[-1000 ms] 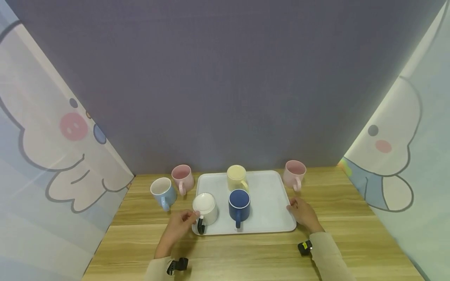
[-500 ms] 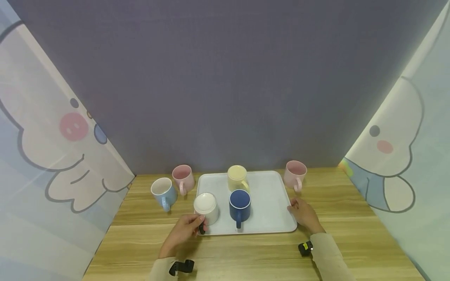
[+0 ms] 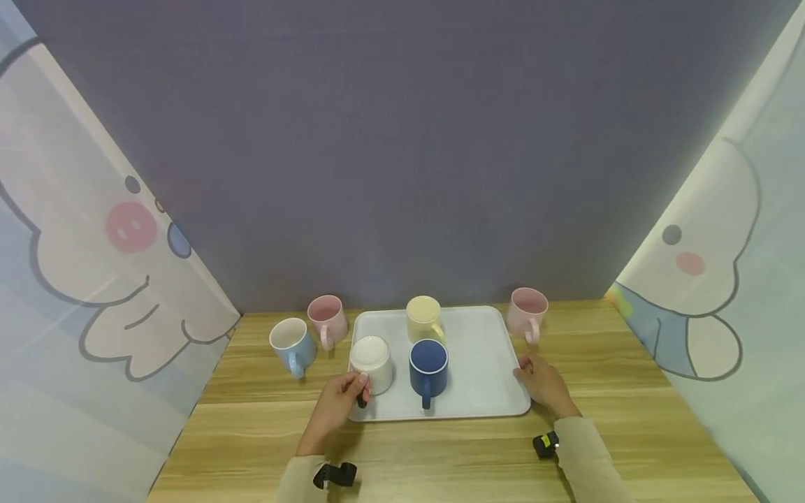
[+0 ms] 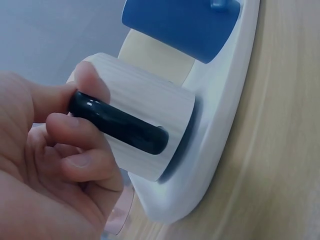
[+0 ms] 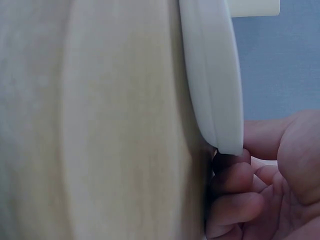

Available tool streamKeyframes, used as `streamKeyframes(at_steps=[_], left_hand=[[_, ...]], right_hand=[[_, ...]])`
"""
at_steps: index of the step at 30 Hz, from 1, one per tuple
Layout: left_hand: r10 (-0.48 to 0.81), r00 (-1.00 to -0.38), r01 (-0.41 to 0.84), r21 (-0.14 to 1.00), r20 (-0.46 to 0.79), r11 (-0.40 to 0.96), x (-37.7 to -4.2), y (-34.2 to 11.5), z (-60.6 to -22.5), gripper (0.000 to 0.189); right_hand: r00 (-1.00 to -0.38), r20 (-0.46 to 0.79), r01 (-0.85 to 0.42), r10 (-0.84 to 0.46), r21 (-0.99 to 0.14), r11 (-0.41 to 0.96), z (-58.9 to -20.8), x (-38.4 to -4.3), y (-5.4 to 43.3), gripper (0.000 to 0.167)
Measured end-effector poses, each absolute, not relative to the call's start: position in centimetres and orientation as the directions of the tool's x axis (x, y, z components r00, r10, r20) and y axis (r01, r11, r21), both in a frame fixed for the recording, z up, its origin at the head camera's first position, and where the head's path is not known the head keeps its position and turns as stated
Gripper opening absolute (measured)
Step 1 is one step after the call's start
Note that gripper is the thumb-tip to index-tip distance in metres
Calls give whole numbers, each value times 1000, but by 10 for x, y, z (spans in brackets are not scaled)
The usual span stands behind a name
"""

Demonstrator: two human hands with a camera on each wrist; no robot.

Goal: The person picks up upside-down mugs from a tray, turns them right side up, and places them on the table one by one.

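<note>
My left hand (image 3: 337, 402) pinches the black handle (image 4: 120, 124) of a white mug (image 3: 372, 365) between thumb and curled fingers. That mug is bottom up over the left part of a white tray (image 3: 481, 363); a dark shadow lies under its lower edge in the left wrist view, and I cannot tell whether it touches. My right hand (image 3: 542, 383) grips the tray's right edge, thumb above and fingers below, as the right wrist view shows. Beside the white mug stands a dark blue mug (image 3: 429, 370), handle toward me. A pale yellow mug (image 3: 423, 320) sits behind it on the tray.
Left of the tray, a light blue mug (image 3: 294, 346) and a pink mug (image 3: 328, 318) stand upright on the wooden table (image 3: 440, 461). Another pink mug (image 3: 527, 313) is behind the right hand. A grey wall (image 3: 402, 175) closes off the back.
My left hand has closed on the black handle, and the white mug has shifted slightly away from me and to the right. The right hand and the other mugs have stayed in place.
</note>
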State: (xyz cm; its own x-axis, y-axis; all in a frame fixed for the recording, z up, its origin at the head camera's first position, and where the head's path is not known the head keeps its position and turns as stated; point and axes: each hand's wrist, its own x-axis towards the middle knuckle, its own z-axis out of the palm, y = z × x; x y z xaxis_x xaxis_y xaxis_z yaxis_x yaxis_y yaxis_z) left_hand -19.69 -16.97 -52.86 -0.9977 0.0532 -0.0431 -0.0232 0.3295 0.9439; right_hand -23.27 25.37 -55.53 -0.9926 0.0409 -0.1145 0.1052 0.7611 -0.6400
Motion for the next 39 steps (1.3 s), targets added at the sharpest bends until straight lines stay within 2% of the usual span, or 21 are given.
streamKeyframes(at_steps=[9,18,39], left_hand=[[27,-999,-22,962,-30,271,-203,-163,-528,29],[-9,-1000,-1,980,1,199,-213,-153,-507,27],[-1,-997,80,977,82,198,-231,-143,-469,28]], right_hand=[[-992,-114,109,46,-640,761,-555,-233,254,27],[-992,-121,111,44,-636,764,-556,-233,254,27],[-994,-103,99,42,-648,755,-556,-233,255,26]])
